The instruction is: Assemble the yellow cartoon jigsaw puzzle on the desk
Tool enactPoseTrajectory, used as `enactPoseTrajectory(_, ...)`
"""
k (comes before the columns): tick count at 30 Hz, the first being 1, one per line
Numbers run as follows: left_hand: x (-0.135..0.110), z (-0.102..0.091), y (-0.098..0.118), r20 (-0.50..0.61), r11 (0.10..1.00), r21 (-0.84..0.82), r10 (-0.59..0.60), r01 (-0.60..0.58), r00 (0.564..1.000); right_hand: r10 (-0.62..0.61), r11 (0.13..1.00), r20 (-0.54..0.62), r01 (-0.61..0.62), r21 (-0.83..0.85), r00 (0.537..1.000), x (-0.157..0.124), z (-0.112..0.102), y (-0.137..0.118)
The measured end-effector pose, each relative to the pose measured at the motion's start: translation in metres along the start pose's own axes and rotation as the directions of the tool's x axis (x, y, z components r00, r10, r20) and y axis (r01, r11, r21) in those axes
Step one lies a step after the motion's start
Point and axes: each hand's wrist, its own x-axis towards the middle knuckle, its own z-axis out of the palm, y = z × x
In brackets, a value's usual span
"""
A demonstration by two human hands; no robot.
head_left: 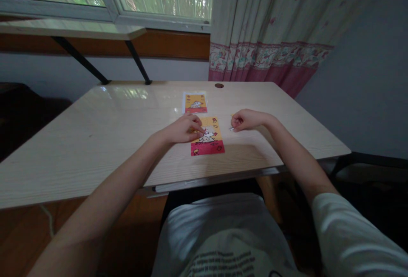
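A small jigsaw puzzle, yellow above and red below with a white cartoon animal in the middle, lies flat near the table's front edge. My left hand reaches over its left side, with the fingertips drawn together at the animal. Whatever they may hold is too small to make out. To the right of the puzzle, my right hand is closed in a pinch low over the table. At its fingertips shows a small whitish puzzle piece. A bit of yellow peeks out behind this hand.
Just beyond the puzzle lies a picture card with the same design and a white border. The pale wooden table has a round cable hole at the back. A raised shelf stands at the left, and a curtain hangs behind.
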Motion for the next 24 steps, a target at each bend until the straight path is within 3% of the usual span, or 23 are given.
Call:
enactPoseTrajectory(4, 0.000, -0.001, 0.002, 0.015, 1.000, 0.025, -0.010, 0.009, 1.000, -0.030, 0.962, -0.138, 0.066, 0.263, 0.990, 0.003, 0.000, -0.005)
enactPoseTrajectory(8, 0.000, -0.001, 0.002, 0.020, 1.000, 0.025, -0.009, 0.008, 1.000, -0.036, 0.895, -0.328, 0.177, 0.410, 0.944, 0.016, 0.006, -0.011)
enactPoseTrajectory(12, 0.000, -0.002, 0.003, 0.019, 1.000, 0.012, -0.004, 0.004, 1.000, -0.012, 0.859, -0.363, 0.195, 0.473, 0.932, 0.032, 0.024, -0.018)
enactPoseTrajectory(18, 0.001, -0.004, 0.006, 0.033, 0.999, 0.035, -0.010, 0.008, 0.999, -0.089, 0.881, -0.261, 0.198, 0.429, 0.961, 0.044, 0.047, -0.025)
enactPoseTrajectory(24, 0.000, -0.001, 0.002, 0.017, 0.999, 0.033, -0.007, 0.006, 1.000, -0.118, 0.964, -0.283, 0.178, 0.197, 0.952, 0.045, 0.051, -0.028)
